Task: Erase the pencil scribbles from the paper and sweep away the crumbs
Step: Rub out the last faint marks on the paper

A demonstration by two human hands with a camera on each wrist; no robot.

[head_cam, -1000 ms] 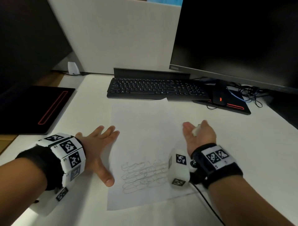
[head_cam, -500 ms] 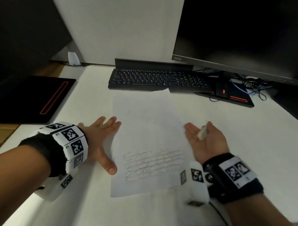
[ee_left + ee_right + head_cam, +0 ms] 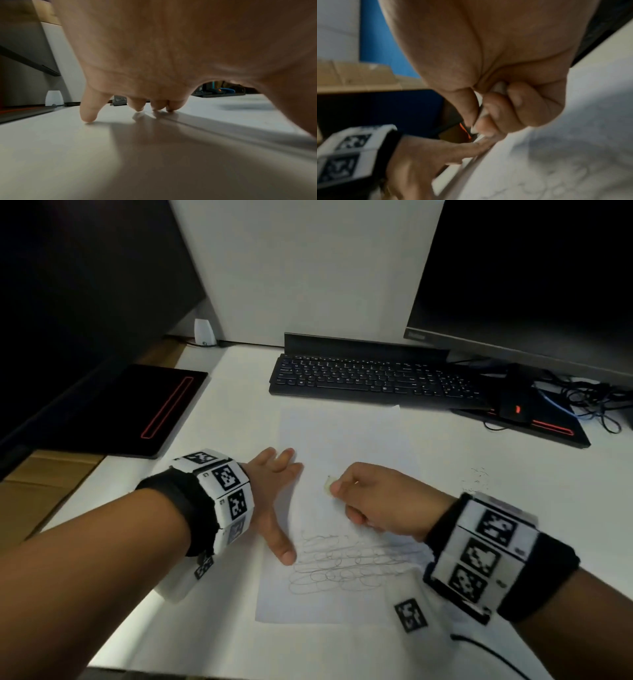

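A white sheet of paper (image 3: 342,446) lies on the white desk, with grey pencil scribbles (image 3: 346,563) across its lower part. My left hand (image 3: 274,487) lies flat with fingers spread on the paper's left edge, its thumb (image 3: 284,553) beside the scribbles; in the left wrist view its fingertips (image 3: 87,115) touch the surface. My right hand (image 3: 342,494) hovers over the paper just above the scribbles and pinches a small white eraser (image 3: 328,486) (image 3: 478,106) between thumb and fingers. A few dark crumbs (image 3: 476,479) lie on the desk right of the paper.
A black keyboard (image 3: 370,378) sits just behind the paper, under a monitor (image 3: 513,285). A mouse (image 3: 513,405) on a black pad and tangled cables (image 3: 589,402) are at the back right. Another black pad (image 3: 137,405) lies at the left.
My right hand has turned from palm-up beside the paper to palm-down over it, moved left, and closed its fingers on the eraser. The left hand has stayed on the paper's edge.
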